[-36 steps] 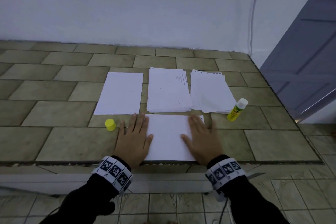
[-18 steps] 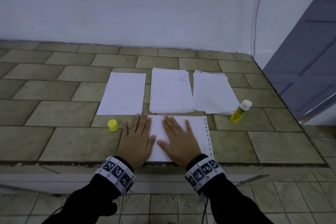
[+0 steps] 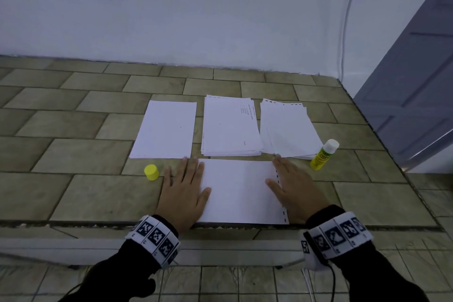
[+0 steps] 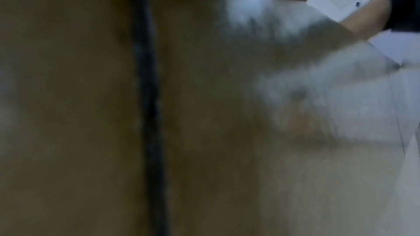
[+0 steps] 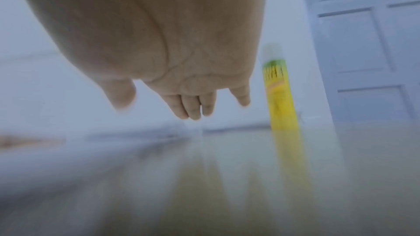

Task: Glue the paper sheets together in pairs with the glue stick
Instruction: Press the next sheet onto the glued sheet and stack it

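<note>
A counter of olive-green tiles laid brick-fashion ran up to a plain pale wall, dark grout lines between the tiles. A thin white cable hung down the wall near the right corner. To the right stood a grey-blue panelled door. Below the counter's front edge, a floor of similar greenish tiles showed. The light was dim, cool and even.

Looks like a home room: tiled ledge against plain white wall, grey panelled door at right edge.
</note>
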Demonstrator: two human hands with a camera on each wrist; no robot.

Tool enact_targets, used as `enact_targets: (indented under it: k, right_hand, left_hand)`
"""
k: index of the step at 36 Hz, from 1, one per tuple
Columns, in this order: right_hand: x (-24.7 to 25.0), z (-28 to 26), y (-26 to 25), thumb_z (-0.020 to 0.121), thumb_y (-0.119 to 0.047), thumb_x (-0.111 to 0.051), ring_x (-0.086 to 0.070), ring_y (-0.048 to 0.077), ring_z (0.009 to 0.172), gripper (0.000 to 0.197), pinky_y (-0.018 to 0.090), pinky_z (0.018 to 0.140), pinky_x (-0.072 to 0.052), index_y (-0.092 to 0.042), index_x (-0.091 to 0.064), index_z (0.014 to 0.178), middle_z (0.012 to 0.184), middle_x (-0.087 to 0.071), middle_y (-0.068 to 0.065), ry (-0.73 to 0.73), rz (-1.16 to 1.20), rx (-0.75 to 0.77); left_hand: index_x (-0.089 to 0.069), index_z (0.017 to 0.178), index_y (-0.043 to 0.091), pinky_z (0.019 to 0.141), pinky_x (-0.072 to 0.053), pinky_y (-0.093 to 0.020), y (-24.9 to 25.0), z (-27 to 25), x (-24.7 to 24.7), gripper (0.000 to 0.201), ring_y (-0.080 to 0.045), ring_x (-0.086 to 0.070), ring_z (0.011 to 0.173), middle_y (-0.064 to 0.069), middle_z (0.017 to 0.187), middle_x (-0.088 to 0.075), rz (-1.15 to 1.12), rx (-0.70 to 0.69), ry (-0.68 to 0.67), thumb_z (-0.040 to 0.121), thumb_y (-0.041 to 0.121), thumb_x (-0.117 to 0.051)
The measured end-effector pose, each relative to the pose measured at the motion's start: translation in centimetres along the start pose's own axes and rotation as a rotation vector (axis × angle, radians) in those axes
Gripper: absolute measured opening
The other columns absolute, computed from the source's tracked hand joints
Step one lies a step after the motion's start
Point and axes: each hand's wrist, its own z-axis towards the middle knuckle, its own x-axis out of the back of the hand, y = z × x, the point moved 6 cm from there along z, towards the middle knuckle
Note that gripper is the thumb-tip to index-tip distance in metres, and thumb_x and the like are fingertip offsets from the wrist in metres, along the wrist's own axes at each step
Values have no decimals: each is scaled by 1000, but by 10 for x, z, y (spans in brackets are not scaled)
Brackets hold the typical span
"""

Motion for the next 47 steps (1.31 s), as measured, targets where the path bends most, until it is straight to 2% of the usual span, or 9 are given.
enact_targets:
  k: [5, 9, 14, 19, 31, 34, 37, 42, 47]
  right_hand:
    - [22, 7, -10, 99, -30, -48, -36, 20, 132, 52, 34, 106, -36, -15, -32, 146, 144, -42, 4, -11, -18, 106]
    - [13, 21, -19, 96, -28, -52, -40, 24, 125, 55, 36, 101, -39, -13, -31, 145, 139, -45, 8, -66, -167, 157]
    - [14, 30, -21, 93, -37, -48, -40, 27, 119, 54, 40, 95, -38, -10, -34, 137, 131, -44, 9, -57, -359, 156]
    - [20, 35, -23, 95, -30, -43, -41, 28, 115, 35, 40, 92, -36, -8, -44, 122, 123, -45, 11, -56, -408, 108]
    - [44, 45, -9, 93, 1, -44, -58, 23, 85, 19, 32, 74, -51, -15, -50, 102, 97, -62, 8, -32, 65, 134]
    - [63, 41, -11, 90, 2, -53, -56, 12, 80, 22, 10, 69, -43, -19, -56, 86, 90, -62, 0, 13, 144, 215]
    - [86, 42, -11, 87, 7, -53, -52, 6, 74, 31, 3, 64, -36, -19, -64, 76, 80, -60, -8, 55, 164, 248]
    - [116, 56, 3, 88, 5, -54, -49, -1, 65, 28, 3, 59, -36, -16, -72, 81, 78, -59, -9, 220, 266, 178]
    - [113, 80, 20, 89, 3, -55, -60, 7, 62, 26, 11, 67, -49, -17, -70, 83, 78, -64, -7, 307, 469, 36]
  left_hand:
    - [-35, 150, 10, 111, -24, -62, 1, -1, -1, 95, -30, -26, 146, -10, 159, -28, -5, -3, -44, 89, 77, -5]
    - [-10, 156, 14, 118, -1, -56, 1, -1, 1, 118, -24, 4, 151, -5, 164, 1, 3, -2, -94, 70, 92, 9]
    - [-17, 156, 11, 118, -6, -58, 1, -2, 0, 118, -24, -1, 151, -6, 164, -4, -26, 14, -96, 72, 93, 1]
    - [-7, 157, 16, 118, 6, -55, 2, -2, 1, 121, -21, 12, 150, -4, 164, 7, -19, 7, -104, 66, 94, 8]
    - [2, 157, 20, 117, 11, -53, 1, -3, -1, 121, -20, 20, 148, -2, 162, 17, 0, 16, -134, 63, 95, 11]
    - [3, 157, 18, 117, 9, -53, 2, -3, 2, 121, -20, 18, 149, -2, 162, 18, -27, 20, -119, 64, 95, 12]
    - [14, 153, 15, 118, 12, -51, 1, -4, 3, 121, -18, 20, 148, -2, 161, 21, -58, 39, -122, 62, 95, 15]
    - [28, 144, 9, 119, 13, -50, 1, -5, 5, 116, -18, 20, 148, -5, 161, 19, -86, 37, -109, 65, 93, 13]
    - [15, 150, 5, 118, 12, -48, 0, -4, 3, 120, -18, 13, 149, -6, 162, 10, -105, 34, -78, 68, 93, 9]
